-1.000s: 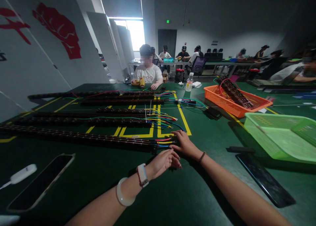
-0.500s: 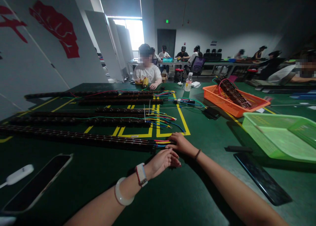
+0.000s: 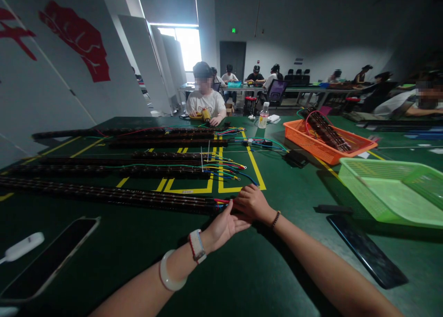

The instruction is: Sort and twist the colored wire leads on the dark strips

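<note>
My left hand [image 3: 223, 224] and my right hand [image 3: 252, 201] meet at the right end of the nearest long black strip [image 3: 114, 194] on the green table [image 3: 242, 271]. Red, yellow and blue wires [image 3: 223, 200] stick out of that end. My right hand is curled over the wire ends. My left hand reaches up under it, thumb raised, fingers partly hidden by the right hand. Several more black strips [image 3: 131, 169] with coloured wires lie farther back.
A green basket [image 3: 391, 192] and an orange basket [image 3: 328, 141] holding dark strips stand on the right. A phone [image 3: 367, 250] lies near right, another phone [image 3: 48, 259] and a white device [image 3: 22, 245] near left. A person [image 3: 206, 100] sits opposite; a bottle [image 3: 263, 115] stands nearby.
My right hand has drawn back and curled over the wire ends. My left hand has moved up to meet it at the strip's end.
</note>
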`<control>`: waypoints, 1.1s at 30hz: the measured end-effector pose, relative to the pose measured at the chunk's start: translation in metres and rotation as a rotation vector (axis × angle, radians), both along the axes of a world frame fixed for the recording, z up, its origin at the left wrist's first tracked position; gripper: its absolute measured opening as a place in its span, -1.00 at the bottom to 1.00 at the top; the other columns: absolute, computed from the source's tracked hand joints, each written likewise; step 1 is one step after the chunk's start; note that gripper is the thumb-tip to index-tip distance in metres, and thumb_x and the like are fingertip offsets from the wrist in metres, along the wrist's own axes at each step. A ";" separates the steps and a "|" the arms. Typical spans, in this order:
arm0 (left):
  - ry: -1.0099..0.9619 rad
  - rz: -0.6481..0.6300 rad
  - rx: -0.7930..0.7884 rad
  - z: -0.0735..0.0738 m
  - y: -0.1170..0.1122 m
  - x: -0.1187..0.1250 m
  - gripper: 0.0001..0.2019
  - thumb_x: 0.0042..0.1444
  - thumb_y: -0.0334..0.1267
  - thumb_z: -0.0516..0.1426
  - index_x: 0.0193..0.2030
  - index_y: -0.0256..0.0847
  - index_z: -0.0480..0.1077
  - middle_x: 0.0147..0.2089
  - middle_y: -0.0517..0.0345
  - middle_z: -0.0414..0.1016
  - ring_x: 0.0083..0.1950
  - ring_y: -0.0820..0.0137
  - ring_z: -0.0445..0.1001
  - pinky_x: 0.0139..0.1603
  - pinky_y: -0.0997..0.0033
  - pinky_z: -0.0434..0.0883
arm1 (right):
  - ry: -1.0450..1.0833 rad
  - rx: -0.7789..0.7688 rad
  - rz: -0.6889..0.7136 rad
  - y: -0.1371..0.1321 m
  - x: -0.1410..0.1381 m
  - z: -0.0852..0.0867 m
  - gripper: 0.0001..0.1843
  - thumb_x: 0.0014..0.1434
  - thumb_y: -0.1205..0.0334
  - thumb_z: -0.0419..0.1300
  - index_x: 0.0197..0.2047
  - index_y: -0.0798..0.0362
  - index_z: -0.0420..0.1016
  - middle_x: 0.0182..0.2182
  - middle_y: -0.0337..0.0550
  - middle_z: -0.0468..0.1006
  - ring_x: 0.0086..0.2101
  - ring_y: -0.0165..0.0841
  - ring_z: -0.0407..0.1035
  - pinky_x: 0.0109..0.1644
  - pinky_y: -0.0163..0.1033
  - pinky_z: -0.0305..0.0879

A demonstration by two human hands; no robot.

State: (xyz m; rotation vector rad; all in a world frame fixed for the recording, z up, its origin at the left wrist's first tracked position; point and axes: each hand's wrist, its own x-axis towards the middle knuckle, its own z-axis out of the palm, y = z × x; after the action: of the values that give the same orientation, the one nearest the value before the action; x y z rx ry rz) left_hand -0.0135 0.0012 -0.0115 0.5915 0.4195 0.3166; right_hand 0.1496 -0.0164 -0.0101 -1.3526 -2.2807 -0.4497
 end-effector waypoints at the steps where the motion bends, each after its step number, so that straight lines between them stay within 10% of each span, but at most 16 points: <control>1: -0.007 0.003 -0.001 0.001 -0.001 0.000 -0.45 0.22 0.01 -0.07 0.16 -0.44 0.16 0.06 -0.34 0.40 0.08 0.13 0.41 0.24 0.03 0.08 | -0.032 0.023 0.020 0.000 0.000 0.000 -0.70 0.25 0.14 0.09 -0.46 0.05 0.47 -0.51 -0.19 0.42 -0.41 -0.37 0.16 -0.25 -0.19 -0.02; 12: -0.032 0.270 -0.128 -0.001 -0.004 0.001 -0.86 0.22 -0.27 0.02 -0.23 -0.24 0.36 -0.14 0.09 0.48 -0.04 0.42 0.43 0.20 0.26 0.21 | -0.302 -0.042 0.177 -0.009 -0.002 0.002 -0.72 0.31 0.34 -0.05 -0.15 0.05 0.50 -0.26 -0.08 0.52 -0.28 -0.30 0.26 -0.11 -0.12 0.12; 28: -0.126 0.159 -0.119 -0.002 0.000 -0.001 -0.77 0.22 -0.18 0.01 -0.26 -0.31 0.38 -0.35 0.11 0.44 -0.16 0.43 0.44 0.23 0.23 0.16 | -0.086 -0.004 0.161 -0.012 0.021 0.006 -0.76 0.26 0.10 0.05 -0.20 0.01 0.49 -0.31 -0.10 0.47 -0.30 -0.33 0.24 -0.13 -0.14 0.13; 33: -0.070 0.111 -0.056 -0.002 0.001 -0.002 -0.65 0.22 -0.07 -0.03 -0.14 -0.35 0.36 -0.12 -0.08 0.46 0.06 0.32 0.39 0.26 0.19 0.11 | -0.077 -0.062 0.125 -0.009 0.025 0.003 -0.68 0.24 0.02 0.05 -0.34 0.05 0.48 -0.40 -0.09 0.43 -0.33 -0.31 0.22 -0.13 -0.14 0.10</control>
State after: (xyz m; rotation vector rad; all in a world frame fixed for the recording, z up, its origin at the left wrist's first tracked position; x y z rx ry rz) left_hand -0.0155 0.0022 -0.0133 0.5019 0.3934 0.4289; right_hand 0.1743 -0.0250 -0.0074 -1.2315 -2.4446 -0.3996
